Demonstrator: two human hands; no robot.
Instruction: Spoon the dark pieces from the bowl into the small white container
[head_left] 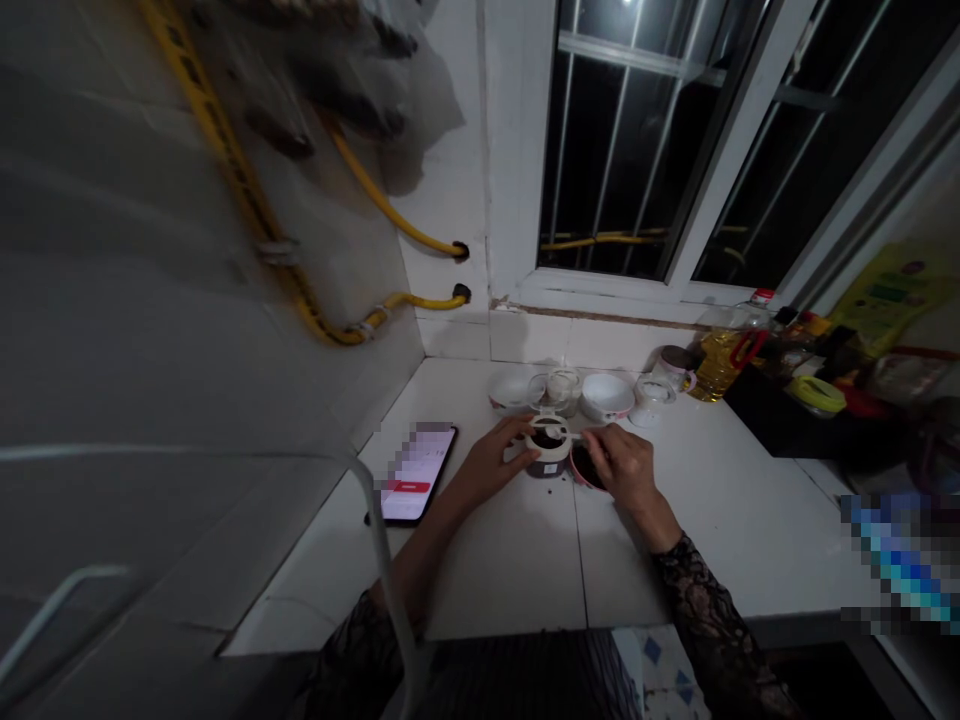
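Observation:
A small jar (549,466) with a white rim and dark contents stands on the white tiled counter. My left hand (496,458) grips this jar from its left side, fingers round the rim. My right hand (624,466) is closed on the handle of a small white spoon (555,431), whose head is at the jar's mouth. Just right of the jar sits a bowl (583,470) with a pinkish outside and dark contents, partly hidden under my right hand. A few dark crumbs lie on the counter in front of the jar.
White bowls (607,396) and glass jars stand along the back wall. A lit phone (417,476) lies at the left. An oil bottle (716,362) and a black box (765,412) of condiments are at the right. A pale metal bar (380,530) crosses the left foreground.

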